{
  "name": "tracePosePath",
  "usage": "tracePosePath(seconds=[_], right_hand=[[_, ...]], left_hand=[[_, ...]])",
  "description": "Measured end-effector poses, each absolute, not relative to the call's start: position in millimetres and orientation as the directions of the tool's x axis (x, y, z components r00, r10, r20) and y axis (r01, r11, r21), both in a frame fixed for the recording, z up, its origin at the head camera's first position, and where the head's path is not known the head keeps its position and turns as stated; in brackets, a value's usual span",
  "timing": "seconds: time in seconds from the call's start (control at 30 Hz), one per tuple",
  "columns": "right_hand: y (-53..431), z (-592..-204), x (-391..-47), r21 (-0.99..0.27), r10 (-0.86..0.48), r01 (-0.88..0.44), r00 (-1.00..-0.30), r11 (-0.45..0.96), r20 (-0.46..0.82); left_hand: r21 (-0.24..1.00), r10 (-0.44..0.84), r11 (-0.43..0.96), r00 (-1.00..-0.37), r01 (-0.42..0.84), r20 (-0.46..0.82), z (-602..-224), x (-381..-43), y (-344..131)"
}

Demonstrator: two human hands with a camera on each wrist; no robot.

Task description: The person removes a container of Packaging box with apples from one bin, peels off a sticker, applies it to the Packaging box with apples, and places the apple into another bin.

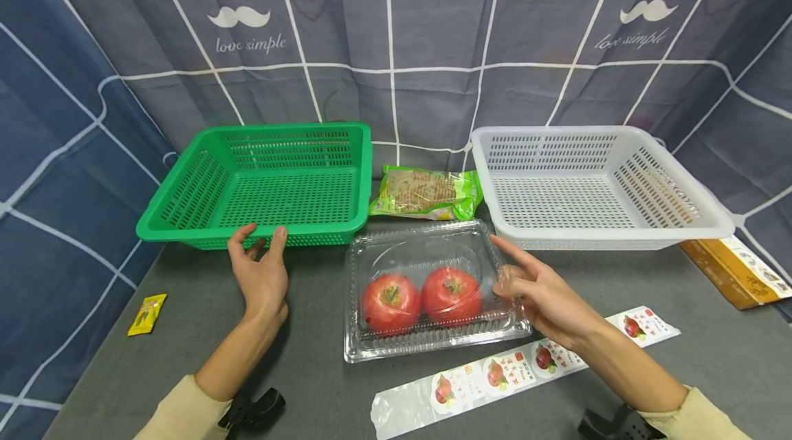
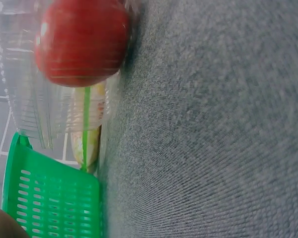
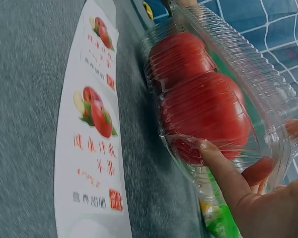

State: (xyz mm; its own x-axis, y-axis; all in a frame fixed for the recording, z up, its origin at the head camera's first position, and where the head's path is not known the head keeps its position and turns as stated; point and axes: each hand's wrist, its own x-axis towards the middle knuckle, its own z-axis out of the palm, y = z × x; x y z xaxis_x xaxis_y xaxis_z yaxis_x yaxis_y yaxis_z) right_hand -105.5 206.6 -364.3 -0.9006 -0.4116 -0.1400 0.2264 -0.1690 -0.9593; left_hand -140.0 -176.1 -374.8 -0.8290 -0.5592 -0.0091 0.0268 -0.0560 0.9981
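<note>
A clear plastic clamshell box (image 1: 421, 347) sits mid-table with two red apples (image 1: 391, 304) inside. My right hand (image 1: 544, 299) grips the right side of the box. In the right wrist view its thumb (image 3: 221, 166) lies on the box wall, and another finger reaches the rim. My left hand (image 1: 262, 278) is left of the box, in front of the green basket (image 1: 297, 237), holding nothing. Its fingers are loosely bent near the basket's front rim; whether they touch it I cannot tell. In the left wrist view only a fingertip (image 2: 5, 224) shows.
Behind the box lies a green food packet (image 1: 427, 194), between the green basket and a white basket (image 1: 594, 237). A strip of apple labels (image 1: 458, 392) runs across the front, partly under my right forearm. A yellow sachet (image 1: 147, 314) lies left; a brown carton (image 1: 736, 275) stands right.
</note>
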Motion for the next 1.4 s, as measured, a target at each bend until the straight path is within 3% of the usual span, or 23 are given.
tracePosePath(seconds=[0.1, 0.4, 0.73, 1.2, 1.4], right_hand=[[207, -367, -110, -0.966, -0.391, 0.22, -0.908, -0.135, -0.152], [210, -368, -116, -0.973, -0.275, 0.155, -0.941, 0.171, -0.198], [209, -369, -120, -0.964, -0.176, 0.138, -0.968, 0.228, -0.18], [215, -366, -112, -0.95, -0.205, 0.117, -0.962, 0.288, -0.18], [222, -361, -103, -0.936, -0.178, -0.007, -0.982, 0.353, -0.06]], left_hand=[[0.998, -0.565, -0.058, -0.825, 0.037, -0.002, -375, -140, -176], [0.998, -0.555, -0.055, -0.832, 0.041, 0.003, -377, -140, -177], [0.998, -0.557, -0.03, -0.83, 0.054, 0.029, -378, -140, -176], [0.999, -0.538, -0.036, -0.843, 0.033, 0.008, -379, -139, -178], [0.999, -0.517, -0.035, -0.856, 0.031, 0.008, -380, -138, -180]])
